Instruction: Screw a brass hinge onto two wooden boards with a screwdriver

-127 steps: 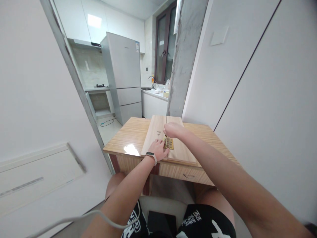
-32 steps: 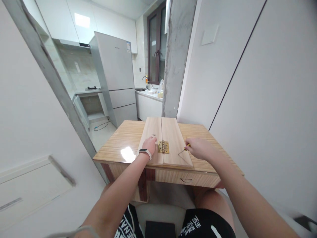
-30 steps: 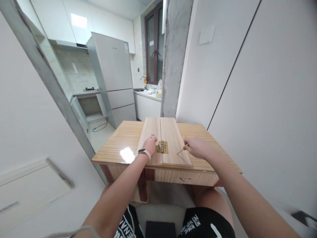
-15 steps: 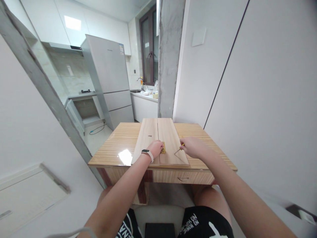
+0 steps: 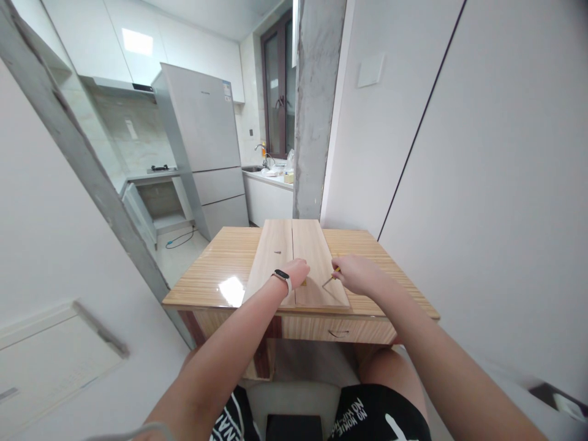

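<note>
Two pale wooden boards (image 5: 315,245) lie side by side with a narrow seam between them. Over that seam is a brass-coloured hinge (image 5: 304,283), mostly covered by my left hand (image 5: 296,271). The fingers of this hand are curled down at the hinge, and whatever they pinch is hidden. My right hand (image 5: 356,273) grips a screwdriver (image 5: 327,282) with a yellow handle, its shaft slanting down and left to a tip just over the right board. A few small dark screws (image 5: 277,252) rest on the left board.
The boards lie on a striped wooden desk (image 5: 206,269) with a drawer (image 5: 339,332) in front. A white wall (image 5: 459,184) rises at the right. Behind the desk are a grey pillar (image 5: 316,110) and a refrigerator (image 5: 202,122).
My left hand has shifted to the right and turned, covering more of the hinge. My right hand and the screwdriver have barely moved.
</note>
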### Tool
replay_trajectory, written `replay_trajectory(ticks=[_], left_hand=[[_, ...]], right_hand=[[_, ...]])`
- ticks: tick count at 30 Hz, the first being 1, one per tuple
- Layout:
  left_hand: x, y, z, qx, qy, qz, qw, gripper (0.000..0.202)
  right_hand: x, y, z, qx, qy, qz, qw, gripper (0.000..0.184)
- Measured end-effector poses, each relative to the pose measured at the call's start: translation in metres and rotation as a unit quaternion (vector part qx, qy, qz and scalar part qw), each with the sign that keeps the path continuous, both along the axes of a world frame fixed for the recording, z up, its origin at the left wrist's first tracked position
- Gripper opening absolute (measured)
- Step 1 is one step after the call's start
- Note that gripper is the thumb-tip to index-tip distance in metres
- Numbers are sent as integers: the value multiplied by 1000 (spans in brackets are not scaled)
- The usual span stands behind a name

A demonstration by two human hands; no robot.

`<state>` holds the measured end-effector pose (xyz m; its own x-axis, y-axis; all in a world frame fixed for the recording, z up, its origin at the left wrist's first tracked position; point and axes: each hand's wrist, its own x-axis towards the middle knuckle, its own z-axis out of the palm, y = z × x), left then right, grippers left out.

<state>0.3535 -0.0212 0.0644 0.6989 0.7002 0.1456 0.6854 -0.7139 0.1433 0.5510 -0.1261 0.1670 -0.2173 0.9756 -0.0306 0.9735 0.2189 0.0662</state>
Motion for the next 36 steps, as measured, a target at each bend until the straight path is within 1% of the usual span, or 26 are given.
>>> replay_trajectory(ticks=[4, 8, 12, 16, 21, 25, 29, 32, 36], left_hand=[[2, -4, -1, 0, -5, 1, 1000, 24], [0, -6, -10, 4, -27, 4, 1000, 25], [-3, -9, -20, 16, -65, 23, 997, 27], [-4, -13, -28, 27, -108, 49, 993, 32], [-4, -17, -34, 15, -175, 69, 982, 34], [-6, -18, -37, -4, -219, 84, 972, 41], [-6, -18, -37, -35, -249, 86, 964, 45], [-6, -17, -37, -39, -254, 90, 962, 46], [-5, -18, -38, -25, -245, 97, 964, 44]], right_hand=[[-2, 2, 0, -1, -3, 0, 1000, 24], [-4, 4, 0, 1, -3, 5, 1000, 22], [-5, 4, 2, 3, -2, 8, 1000, 22], [-7, 3, 9, 11, 8, 10, 1000, 22], [-9, 5, 22, 61, 20, 28, 998, 18], [-12, 10, 29, 80, 31, 49, 995, 17], [-17, 16, 30, 83, 37, 65, 994, 19], [-22, 21, 29, 85, 37, 78, 993, 20], [-30, 27, 26, 69, 27, 91, 993, 19]])
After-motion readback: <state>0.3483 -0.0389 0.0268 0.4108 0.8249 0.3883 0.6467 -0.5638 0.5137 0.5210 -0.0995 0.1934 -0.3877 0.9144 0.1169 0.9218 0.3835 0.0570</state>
